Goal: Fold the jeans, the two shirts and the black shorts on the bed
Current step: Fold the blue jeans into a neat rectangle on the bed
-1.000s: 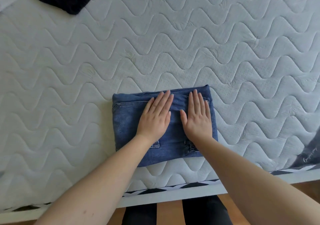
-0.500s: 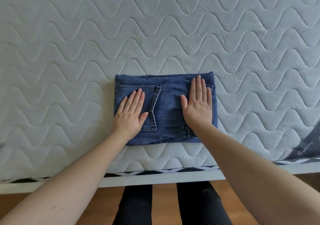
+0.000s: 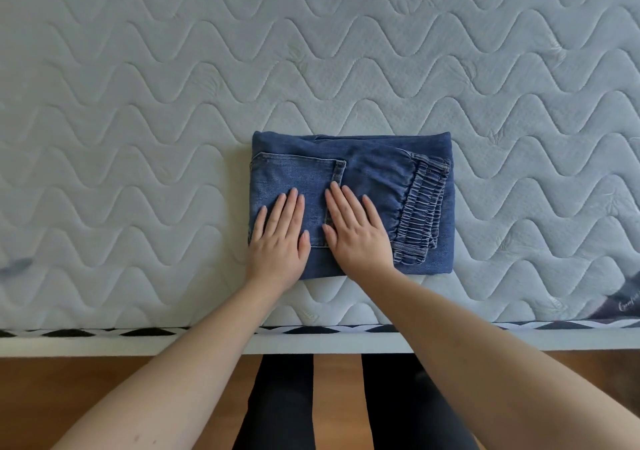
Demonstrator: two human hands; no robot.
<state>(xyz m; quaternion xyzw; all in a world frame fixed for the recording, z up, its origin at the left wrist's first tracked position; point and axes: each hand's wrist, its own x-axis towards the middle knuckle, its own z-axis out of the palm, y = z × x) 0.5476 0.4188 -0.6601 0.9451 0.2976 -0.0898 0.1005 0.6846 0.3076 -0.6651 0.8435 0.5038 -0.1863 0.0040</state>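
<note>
Both hands lie flat on the folded jeans (image 3: 351, 203), and I see no grip in the real sense: the fingers are straight and spread a little, pressing the denim down, holding nothing. My left hand (image 3: 278, 240) rests on the 7 o'clock part of the bundle, over the lower half of the back pocket (image 3: 294, 186). My right hand (image 3: 358, 233) lies just beside it toward 3 o'clock, with its fingertips near the pocket's right seam; the two hands are close but I cannot tell if they touch.

At 3 o'clock of the right hand I see the gathered elastic cuff (image 3: 420, 214), lying on top of the fold. The jeans make a neat rectangle on the bed (image 3: 138, 103), near its front edge, around the middle of the view. The mattress has a quilted wave pattern. At 4 o'clock, at the picture's border, a dark cloth (image 3: 627, 302) with pale script lies on the mattress, only partly seen. Below the bed edge is a wooden floor (image 3: 104, 380) and the person's dark trouser legs (image 3: 280, 397).
</note>
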